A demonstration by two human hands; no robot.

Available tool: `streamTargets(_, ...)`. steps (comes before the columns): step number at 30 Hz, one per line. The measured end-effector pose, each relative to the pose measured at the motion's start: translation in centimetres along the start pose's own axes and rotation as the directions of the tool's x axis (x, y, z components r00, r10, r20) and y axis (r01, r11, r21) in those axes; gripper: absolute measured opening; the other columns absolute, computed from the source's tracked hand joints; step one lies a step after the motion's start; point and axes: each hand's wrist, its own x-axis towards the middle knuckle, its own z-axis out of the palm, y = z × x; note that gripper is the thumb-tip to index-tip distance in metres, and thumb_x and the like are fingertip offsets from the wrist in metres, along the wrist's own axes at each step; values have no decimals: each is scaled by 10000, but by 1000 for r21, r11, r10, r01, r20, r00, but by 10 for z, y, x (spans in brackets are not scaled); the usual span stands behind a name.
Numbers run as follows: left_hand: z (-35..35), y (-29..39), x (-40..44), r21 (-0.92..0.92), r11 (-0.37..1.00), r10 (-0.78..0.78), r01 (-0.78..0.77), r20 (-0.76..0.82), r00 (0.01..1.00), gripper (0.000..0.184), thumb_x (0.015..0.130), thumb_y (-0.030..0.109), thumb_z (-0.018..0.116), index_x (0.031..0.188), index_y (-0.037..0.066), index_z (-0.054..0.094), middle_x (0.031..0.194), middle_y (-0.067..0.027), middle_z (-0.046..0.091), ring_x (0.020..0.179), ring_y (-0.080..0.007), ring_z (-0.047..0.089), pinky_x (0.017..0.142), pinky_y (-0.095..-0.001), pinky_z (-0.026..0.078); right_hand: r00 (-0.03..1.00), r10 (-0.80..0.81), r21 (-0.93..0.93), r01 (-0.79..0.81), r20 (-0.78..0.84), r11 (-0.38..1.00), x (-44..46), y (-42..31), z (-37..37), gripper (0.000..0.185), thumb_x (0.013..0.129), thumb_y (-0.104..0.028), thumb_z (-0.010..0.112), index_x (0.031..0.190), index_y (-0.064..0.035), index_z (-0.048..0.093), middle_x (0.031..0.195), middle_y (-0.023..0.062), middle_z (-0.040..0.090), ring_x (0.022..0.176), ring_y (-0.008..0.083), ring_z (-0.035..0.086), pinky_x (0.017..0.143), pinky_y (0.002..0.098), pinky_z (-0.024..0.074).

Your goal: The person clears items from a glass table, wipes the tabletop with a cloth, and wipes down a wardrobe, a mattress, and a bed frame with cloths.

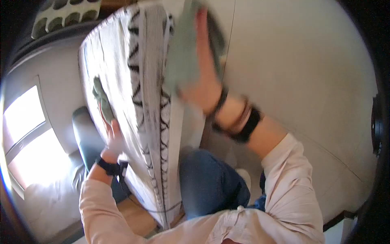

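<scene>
A patterned white cloth (118, 61) with black zigzag bands covers a long surface before me. On its left part lies a small crumpled green cloth (102, 99), with the fingers of my left hand (113, 136) at its lower end; whether they grip it is unclear. My right hand (203, 83), blurred by motion, is raised at the right edge of the patterned cloth. It holds a larger grey-green cloth (183, 53), and a strip of red shows beside the fingers.
A tray with round cups (67, 17) is at the top left. Bright windows (30, 130) and a dark blue-green chair back (83, 136) are on the left. My jeans-covered knee (211, 183) is beside the covered surface, above the tiled floor (300, 69).
</scene>
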Motion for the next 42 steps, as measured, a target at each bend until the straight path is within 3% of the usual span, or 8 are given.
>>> streamTargets(7, 16, 11, 3, -14, 983, 178, -180, -109, 978, 588, 839, 450, 385, 1233, 18, 325, 1182, -126, 431, 1024, -207, 465, 849, -333, 409, 969, -241, -175, 246, 50, 953, -43, -39, -4, 730, 603, -314, 513, 1234, -8, 312, 1281, 217, 272, 1187, 388, 256, 917, 552, 232)
streamTargets(10, 12, 20, 0, 114, 976, 191, -187, -28, 981, 598, 840, 454, 377, 1224, -3, 328, 1163, -122, 445, 1026, -197, 463, 849, -334, 408, 385, -418, 185, 514, 823, 838, -175, -40, -4, 477, 750, -283, 475, 1192, -117, 403, 1228, 112, 408, 1155, 257, 368, 872, 517, 347)
streamTargets(13, 6, 41, -3, -103, 976, 215, -191, 347, 913, 575, 849, 442, 364, 1201, -12, 363, 1140, -125, 461, 1016, -195, 463, 856, -333, 390, 150, -599, -284, 949, 787, -135, -214, -34, 25, 421, 774, -238, 506, 1176, -134, 439, 1228, 82, 432, 1142, 222, 393, 860, 464, 389)
streamTargets(15, 12, 37, -4, -183, 968, 236, -169, 449, 862, 568, 851, 438, 360, 1193, -15, 375, 1132, -127, 466, 1013, -194, 463, 859, -332, 384, 381, -576, 493, 300, 723, 817, -173, -23, 23, 438, 751, -272, 552, 1157, -129, 469, 1235, 86, 433, 1146, 248, 388, 907, 399, 368)
streamTargets(22, 27, 34, 1, 96, 936, 344, -339, -33, 939, 554, 859, 423, 352, 1183, -24, 385, 1132, -134, 469, 1011, -203, 469, 860, -332, 385, 990, -141, -266, 143, 25, 953, -72, -34, -7, 617, 653, -209, 499, 1192, 56, 354, 1243, 317, 265, 1162, 420, 271, 955, 508, 205)
streamTargets(27, 28, 38, 4, 128, 930, 352, -344, -43, 935, 544, 865, 413, 346, 1176, -31, 392, 1132, -139, 471, 1009, -209, 473, 860, -331, 385, 506, -441, -55, 701, 741, 711, -163, -45, -9, 495, 745, -381, 527, 1122, -63, 484, 1191, 135, 437, 1119, 331, 385, 967, 459, 236)
streamTargets(35, 30, 32, -5, 165, 936, 320, -310, -42, 946, 529, 873, 396, 336, 1164, -42, 403, 1132, -147, 474, 1007, -220, 479, 861, -331, 386, 906, -424, -303, 401, -10, 864, -49, -33, -8, 569, 662, -445, 574, 1127, -133, 475, 1098, 109, 480, 1095, 324, 389, 906, 483, 282)
streamTargets(42, 33, 22, -19, 219, 935, 306, -277, -109, 946, 518, 881, 381, 327, 1154, -51, 413, 1133, -154, 476, 1005, -229, 485, 862, -330, 387, 453, -629, 198, 691, 631, 696, -190, -45, 10, 453, 664, -307, 575, 1061, -98, 512, 1128, 86, 468, 1131, 250, 373, 949, 404, 275)
